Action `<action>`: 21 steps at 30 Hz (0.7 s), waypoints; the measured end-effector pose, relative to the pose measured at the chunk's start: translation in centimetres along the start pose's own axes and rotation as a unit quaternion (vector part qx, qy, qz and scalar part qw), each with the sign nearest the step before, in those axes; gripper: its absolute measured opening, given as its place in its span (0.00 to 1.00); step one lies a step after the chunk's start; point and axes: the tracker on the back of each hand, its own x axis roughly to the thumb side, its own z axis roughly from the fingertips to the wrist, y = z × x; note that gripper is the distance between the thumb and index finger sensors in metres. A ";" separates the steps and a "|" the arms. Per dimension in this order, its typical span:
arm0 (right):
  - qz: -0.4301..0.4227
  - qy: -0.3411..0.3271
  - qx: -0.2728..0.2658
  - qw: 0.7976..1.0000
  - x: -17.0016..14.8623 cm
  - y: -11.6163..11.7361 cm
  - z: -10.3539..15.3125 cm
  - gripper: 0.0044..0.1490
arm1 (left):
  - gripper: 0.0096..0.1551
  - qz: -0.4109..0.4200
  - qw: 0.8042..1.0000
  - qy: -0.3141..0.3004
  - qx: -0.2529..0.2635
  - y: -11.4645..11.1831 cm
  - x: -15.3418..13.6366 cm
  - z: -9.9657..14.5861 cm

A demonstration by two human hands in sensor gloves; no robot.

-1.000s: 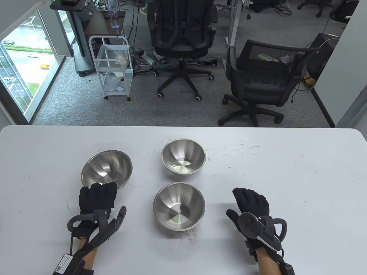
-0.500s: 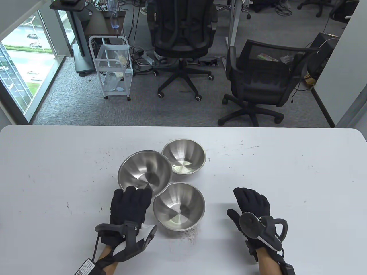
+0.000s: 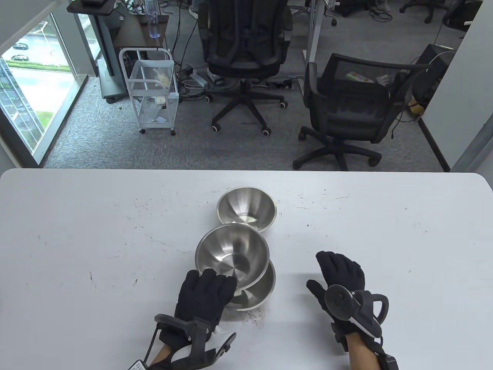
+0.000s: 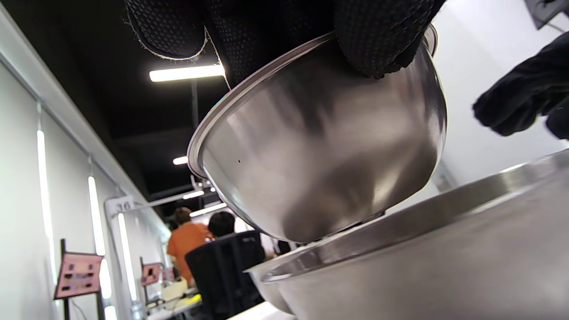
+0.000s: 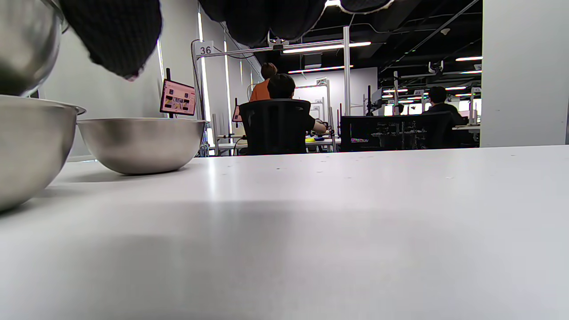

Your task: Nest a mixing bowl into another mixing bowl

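Note:
My left hand (image 3: 206,295) grips the near rim of a steel mixing bowl (image 3: 235,252) and holds it in the air just above a second steel bowl (image 3: 262,291) that stands on the white table (image 3: 77,250). In the left wrist view the held bowl (image 4: 320,146) hangs tilted a little above the lower bowl's rim (image 4: 422,222), not touching it. My right hand (image 3: 341,275) rests open and flat on the table to the right of both bowls, holding nothing.
A third steel bowl (image 3: 246,208) stands on the table just behind the other two; it also shows in the right wrist view (image 5: 142,142). Two office chairs stand beyond the table's far edge.
My left hand has carried the bowl from the table's left side rightward until it hangs over the near middle bowl. The right hand has barely moved.

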 end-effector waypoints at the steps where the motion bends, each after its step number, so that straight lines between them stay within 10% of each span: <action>1: 0.000 0.000 0.000 1.000 0.0 0.0 0.0 0.52 | 0.19 0.002 1.000 -0.004 -0.001 0.0 0.2 0.1; 21: 0.001 0.000 0.005 1.000 0.1 0.1 0.0 0.51 | 0.19 0.014 0.997 -0.046 -0.052 -2.4 1.5 0.8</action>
